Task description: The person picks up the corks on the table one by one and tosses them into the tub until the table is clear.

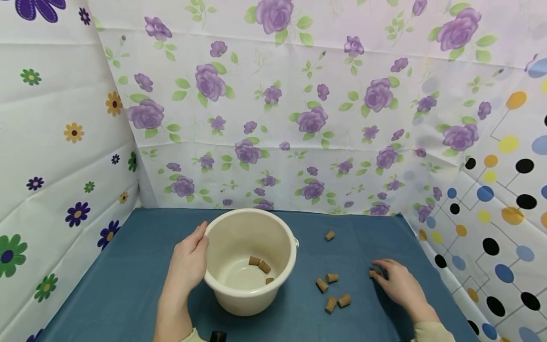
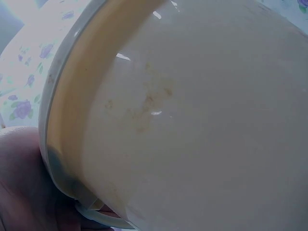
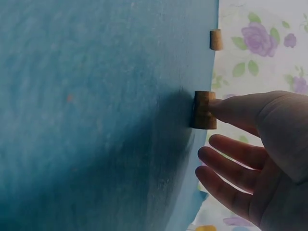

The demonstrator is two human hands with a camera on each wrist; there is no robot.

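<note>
My left hand point(image 1: 188, 261) grips the side rim of a cream plastic bucket point(image 1: 248, 301), which tilts so its mouth faces me. Inside it lie three brown corks point(image 1: 254, 261). The bucket's outer wall point(image 2: 192, 120) fills most of the left wrist view, with the hand at the lower left. Over on the right, my right hand point(image 1: 401, 285) holds its thumb and forefinger around a single cork point(image 3: 204, 110) at the cloth. The thumb tip presses on that cork in the right wrist view, the other fingers spread loosely below.
Several loose corks point(image 1: 332, 278) lie on the blue cloth point(image 1: 119, 285) between the bucket and my right hand, one farther back. A rose-printed sheet point(image 1: 265, 118) hangs behind, with a daisy-printed sheet point(image 1: 51, 142) on the left and a dotted one point(image 1: 504, 237) on the right.
</note>
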